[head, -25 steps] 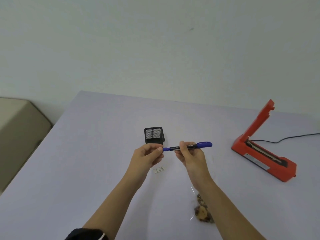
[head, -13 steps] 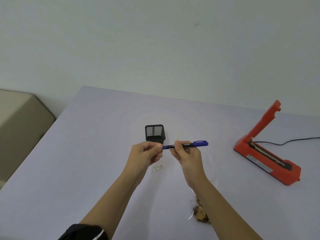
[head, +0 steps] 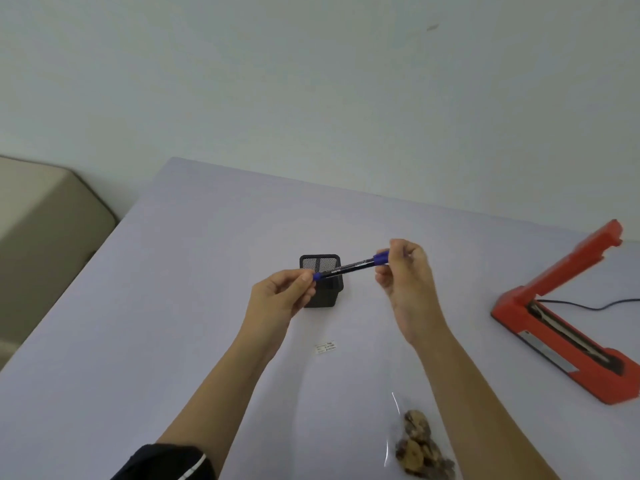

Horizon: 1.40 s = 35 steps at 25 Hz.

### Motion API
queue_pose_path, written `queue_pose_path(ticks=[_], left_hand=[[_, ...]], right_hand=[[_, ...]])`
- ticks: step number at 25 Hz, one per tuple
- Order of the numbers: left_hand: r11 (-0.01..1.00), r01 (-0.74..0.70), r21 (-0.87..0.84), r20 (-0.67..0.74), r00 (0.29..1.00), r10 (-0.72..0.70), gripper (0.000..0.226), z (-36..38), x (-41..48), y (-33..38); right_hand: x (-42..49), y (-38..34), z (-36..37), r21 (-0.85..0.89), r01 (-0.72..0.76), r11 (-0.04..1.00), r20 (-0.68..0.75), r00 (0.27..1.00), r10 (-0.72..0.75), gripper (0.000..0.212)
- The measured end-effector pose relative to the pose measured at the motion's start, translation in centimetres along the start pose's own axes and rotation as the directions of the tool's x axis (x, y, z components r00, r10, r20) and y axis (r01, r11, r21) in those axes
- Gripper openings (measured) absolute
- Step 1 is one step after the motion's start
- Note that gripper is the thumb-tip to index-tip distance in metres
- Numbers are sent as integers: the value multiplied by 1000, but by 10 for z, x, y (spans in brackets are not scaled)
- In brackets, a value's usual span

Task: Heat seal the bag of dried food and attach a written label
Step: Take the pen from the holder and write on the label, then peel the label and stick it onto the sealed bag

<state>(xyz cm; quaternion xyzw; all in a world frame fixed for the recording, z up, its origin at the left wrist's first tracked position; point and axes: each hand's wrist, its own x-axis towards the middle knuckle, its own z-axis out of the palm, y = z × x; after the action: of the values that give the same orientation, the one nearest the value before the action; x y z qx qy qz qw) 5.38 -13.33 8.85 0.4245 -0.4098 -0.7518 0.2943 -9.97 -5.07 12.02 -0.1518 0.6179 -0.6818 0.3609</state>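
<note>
A blue and black marker pen hangs slanted in the air between both hands, above the black mesh pen holder. My left hand pinches its lower left tip. My right hand pinches the blue cap end at the upper right. A small white written label lies flat on the table below the hands. A clear bag of brown dried food lies near the front edge, beside my right forearm. The red heat sealer stands at the right with its arm raised.
The sealer's black cord runs off to the right edge. The pale lilac table ends at the left, where a beige piece of furniture stands lower. A plain wall rises behind the table.
Both hands have risen and moved apart along the pen; my right hand slid from its middle to the cap end. The pen now tilts up to the right, over the pen holder.
</note>
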Motion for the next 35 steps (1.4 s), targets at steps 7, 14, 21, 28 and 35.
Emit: queue_pose_path(ticks=[7, 14, 21, 28, 35], left_hand=[[568, -30, 822, -105, 974, 202, 42, -6, 64, -13], [514, -81, 854, -1, 988, 157, 42, -6, 80, -38], [611, -100, 785, -188, 902, 388, 28, -30, 53, -54], [278, -219, 935, 186, 973, 140, 28, -51, 24, -147], [428, -133, 894, 110, 991, 78, 6, -40, 28, -135]], right_hand=[[69, 38, 15, -605, 227, 763, 92, 972, -216, 7], [85, 95, 27, -854, 324, 407, 273, 945, -179, 21], [73, 112, -25, -780, 208, 591, 8, 947, -322, 29], [16, 174, -53, -863, 338, 377, 430, 882, 194, 38], [4, 173, -36, -826, 229, 515, 346, 928, 141, 7]])
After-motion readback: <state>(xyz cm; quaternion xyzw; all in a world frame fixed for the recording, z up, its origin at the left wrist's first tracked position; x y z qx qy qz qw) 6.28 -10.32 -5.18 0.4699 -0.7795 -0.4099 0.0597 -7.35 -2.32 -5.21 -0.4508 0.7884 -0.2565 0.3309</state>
